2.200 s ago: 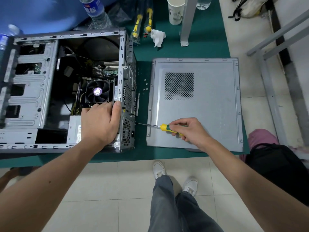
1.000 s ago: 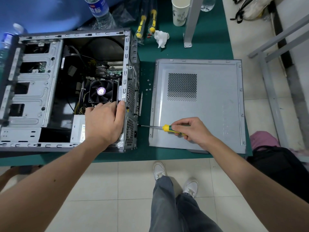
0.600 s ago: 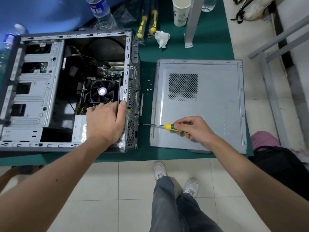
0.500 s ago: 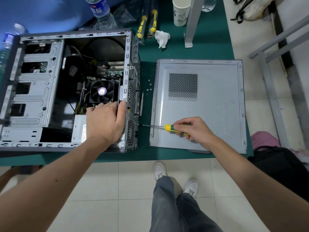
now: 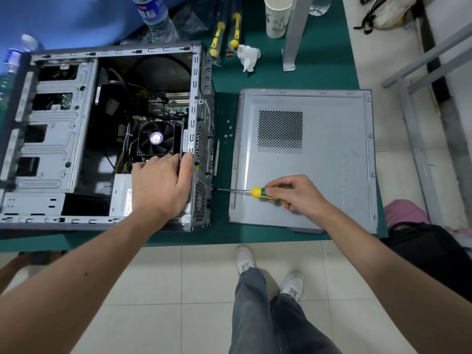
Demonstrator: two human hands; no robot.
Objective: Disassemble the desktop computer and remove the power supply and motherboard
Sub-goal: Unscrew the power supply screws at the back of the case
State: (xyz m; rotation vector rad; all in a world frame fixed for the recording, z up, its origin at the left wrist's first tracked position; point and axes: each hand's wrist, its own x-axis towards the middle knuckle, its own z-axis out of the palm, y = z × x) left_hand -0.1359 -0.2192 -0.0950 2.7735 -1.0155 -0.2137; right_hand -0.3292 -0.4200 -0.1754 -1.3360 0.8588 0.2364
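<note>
At the rear panel of the computer case (image 5: 201,159), low down beside the power supply (image 5: 122,198), my screwdriver (image 5: 255,192) tip sits against what I judge to be a mounting screw. My right hand (image 5: 293,194) has its fingers curled round the green-and-yellow handle, shaft level and pointing left. My left hand (image 5: 161,185) lies over the upper rear edge of the case, thumb hooked on the rim, fingers bent over the top of the power supply, bracing the chassis

Change over the last two seconds: very little. Tool tip stays at the same spot on the rear panel; right-hand grip shifts slightly on the handle, consistent with turning. Left hand has not moved. Whether the screw has backed out I cannot tell, it is too small to see

Meaning for task: I judge the power supply is still fastened and seated in the near rear corner of the case. The motherboard (image 5: 168,108) remains inside under the fan (image 5: 155,137), cables attached. The side panel (image 5: 332,162) lies flat on the green mat (image 5: 319,72) to the right, with loose screws (image 5: 228,129) between it and the case
</note>
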